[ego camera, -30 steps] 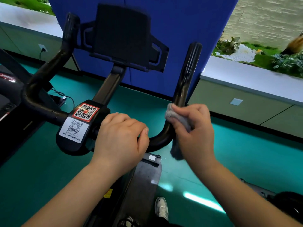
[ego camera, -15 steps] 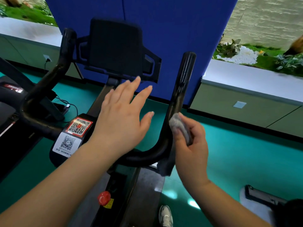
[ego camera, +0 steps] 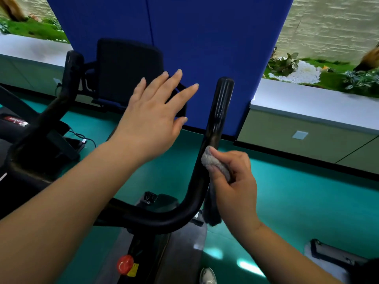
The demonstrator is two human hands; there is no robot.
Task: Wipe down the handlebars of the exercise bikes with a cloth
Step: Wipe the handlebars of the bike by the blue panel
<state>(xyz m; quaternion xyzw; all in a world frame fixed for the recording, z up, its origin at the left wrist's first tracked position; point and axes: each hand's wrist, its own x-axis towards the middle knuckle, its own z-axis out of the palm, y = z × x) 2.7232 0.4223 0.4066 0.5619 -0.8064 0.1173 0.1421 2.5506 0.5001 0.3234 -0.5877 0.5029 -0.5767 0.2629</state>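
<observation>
Wiping the right-hand bar of an exercise bike, a person's right hand pinches a bunched grey cloth between thumb and curled fingers and presses it against the upright stretch of the black handlebar, just above the bend. A darker tail of the cloth hangs below the hand beside the curve. The left hand hovers over the middle of the bike with fingers straight and spread, gripping nothing. Judging by the cloth's position, the step in hand is the pass along the right grip; its upper length and rounded tip appear to lie ahead, so the next stroke likely calls for sliding the cloth upward while keeping it wrapped tight to the tube. The bar looks glossy, catching light along its ridged top section. Farther off, the matching left bar rises beside a dark console holder, with a blue partition behind.
</observation>
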